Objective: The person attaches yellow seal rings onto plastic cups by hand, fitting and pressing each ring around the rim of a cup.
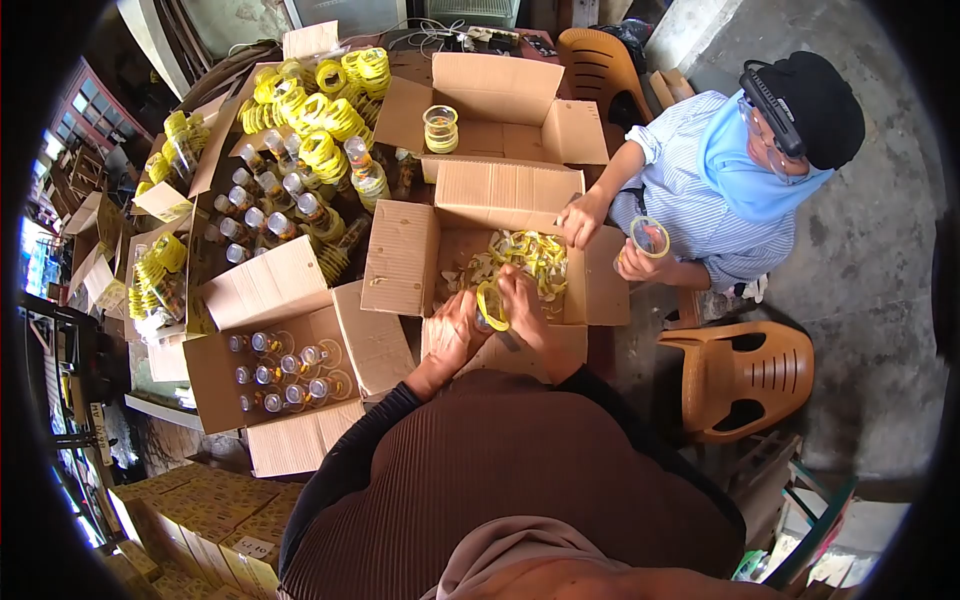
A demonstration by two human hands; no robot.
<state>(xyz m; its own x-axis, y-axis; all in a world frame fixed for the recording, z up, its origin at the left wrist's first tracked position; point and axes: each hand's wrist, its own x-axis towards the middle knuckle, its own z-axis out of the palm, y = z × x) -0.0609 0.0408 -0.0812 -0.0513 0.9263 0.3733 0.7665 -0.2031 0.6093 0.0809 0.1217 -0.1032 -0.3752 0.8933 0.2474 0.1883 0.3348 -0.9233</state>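
My left hand (pixel 449 334) is wrapped round a clear plastic cup (pixel 491 306) with a yellow rim, tilted over the near side of an open cardboard box. On the cup's right side, my right hand (pixel 523 304) has its fingers bent and closed at the yellow rim. Whatever its fingertips pinch there is too small to make out. Below and beyond my hands, many loose yellow and whitish pieces (pixel 540 258) lie in the cardboard box (pixel 398 258).
A co-worker (pixel 715 185) across on the right holds another yellow-rimmed cup (pixel 649 237). Yellow-ringed stacks (pixel 320 110) and filled cups (pixel 265 200) crowd the left. More cups stand in a lower-left box (pixel 215 375). An orange chair (pixel 750 380) stands at right.
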